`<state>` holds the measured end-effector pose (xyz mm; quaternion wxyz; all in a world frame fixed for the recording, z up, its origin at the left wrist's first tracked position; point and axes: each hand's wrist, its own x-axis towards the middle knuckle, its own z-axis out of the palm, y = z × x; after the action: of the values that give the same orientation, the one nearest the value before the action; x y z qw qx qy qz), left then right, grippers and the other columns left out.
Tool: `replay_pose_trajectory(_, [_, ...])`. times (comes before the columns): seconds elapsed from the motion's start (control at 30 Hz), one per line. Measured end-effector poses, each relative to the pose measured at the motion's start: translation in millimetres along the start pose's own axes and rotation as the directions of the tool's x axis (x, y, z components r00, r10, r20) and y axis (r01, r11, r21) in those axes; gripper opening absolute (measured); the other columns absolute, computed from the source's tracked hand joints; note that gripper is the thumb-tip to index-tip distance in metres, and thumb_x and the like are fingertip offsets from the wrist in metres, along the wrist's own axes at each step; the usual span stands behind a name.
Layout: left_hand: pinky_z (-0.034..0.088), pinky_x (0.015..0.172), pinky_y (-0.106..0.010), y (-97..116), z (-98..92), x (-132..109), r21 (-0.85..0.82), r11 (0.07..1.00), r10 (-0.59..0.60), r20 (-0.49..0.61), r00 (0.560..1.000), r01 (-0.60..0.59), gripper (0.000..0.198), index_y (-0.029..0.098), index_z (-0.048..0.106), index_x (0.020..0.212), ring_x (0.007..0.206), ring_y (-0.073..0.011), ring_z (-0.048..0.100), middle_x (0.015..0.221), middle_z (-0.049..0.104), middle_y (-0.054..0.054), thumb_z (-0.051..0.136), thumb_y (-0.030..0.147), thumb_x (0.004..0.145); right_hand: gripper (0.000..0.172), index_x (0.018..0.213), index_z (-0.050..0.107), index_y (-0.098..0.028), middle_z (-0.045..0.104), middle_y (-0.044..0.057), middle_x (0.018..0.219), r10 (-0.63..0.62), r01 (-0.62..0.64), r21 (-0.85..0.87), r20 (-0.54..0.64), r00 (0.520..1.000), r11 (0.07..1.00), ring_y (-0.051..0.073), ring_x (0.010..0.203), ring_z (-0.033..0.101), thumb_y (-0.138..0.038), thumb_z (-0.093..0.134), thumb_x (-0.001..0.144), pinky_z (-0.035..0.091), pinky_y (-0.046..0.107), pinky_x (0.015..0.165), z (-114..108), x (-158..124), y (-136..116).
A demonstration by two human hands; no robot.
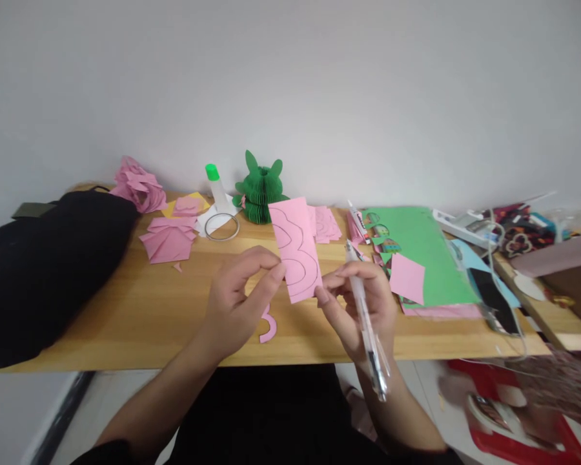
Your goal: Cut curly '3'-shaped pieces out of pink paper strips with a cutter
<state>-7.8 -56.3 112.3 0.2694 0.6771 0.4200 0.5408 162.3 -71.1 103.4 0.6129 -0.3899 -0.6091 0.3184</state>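
Observation:
A pink paper strip (296, 248) with curved outlines drawn on it is held up above the table. My left hand (237, 297) pinches its left edge between thumb and fingers. With thumb and forefinger, my right hand (363, 303) grips the lower right corner of the same paper. A clear pen (365, 316) also rests in my right hand, lying across the fingers with one end pointing down toward the wrist. On the table below, a pink cut-out curve (269, 326) shows partly behind my left hand.
Along the wall stand a pink paper flower (136, 184), a glue stick (215, 184) and a green paper cactus (261, 194). A black bag (62, 271) lies at the left. Green paper sheets (423, 252), a pink square (407, 278) and a black phone-like object (494, 300) lie at the right.

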Motion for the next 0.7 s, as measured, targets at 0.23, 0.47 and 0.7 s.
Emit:
replay_pose_trajectory(0.23, [0.051,0.064,-0.027,1,1.4,0,0.001,1.000,0.023,-0.006,1.000,-0.023,0.022,0.021,0.056,0.074,0.067,-0.0129,0.057,0.071,0.060,0.002,0.051,0.018,0.095,0.028,0.099,0.055,-0.028,0.065,-0.006,0.070,-0.013,0.013,-0.016,-0.010,1.000,1.000,0.010,0.056,0.057,-0.009,0.066,0.081,0.050,0.024,0.052,3,-6,-7])
replay_pose_trajectory(0.47, [0.054,0.069,-0.030,-35,-0.7,-12,0.150,0.988,0.015,0.062,0.998,-0.024,0.016,0.021,0.062,0.084,0.077,-0.0166,0.066,0.081,0.067,-0.001,0.052,0.022,0.096,0.025,0.096,0.051,-0.025,0.065,-0.006,0.065,0.096,-0.120,-0.180,-0.140,0.986,0.976,0.011,0.052,0.059,-0.029,0.069,0.079,0.049,0.025,0.052,-27,28,52])
replay_pose_trajectory(0.7, [0.055,0.071,-0.031,-79,-16.8,-82,0.400,0.902,0.051,0.279,0.959,-0.165,0.019,0.023,0.068,0.090,0.080,-0.0189,0.068,0.086,0.070,-0.004,0.052,0.027,0.098,0.037,0.083,0.047,-0.025,0.051,-0.010,0.050,0.224,-0.263,-0.402,-0.142,0.964,0.877,0.013,0.043,0.052,-0.048,0.071,0.068,0.038,0.024,0.046,-65,69,134])
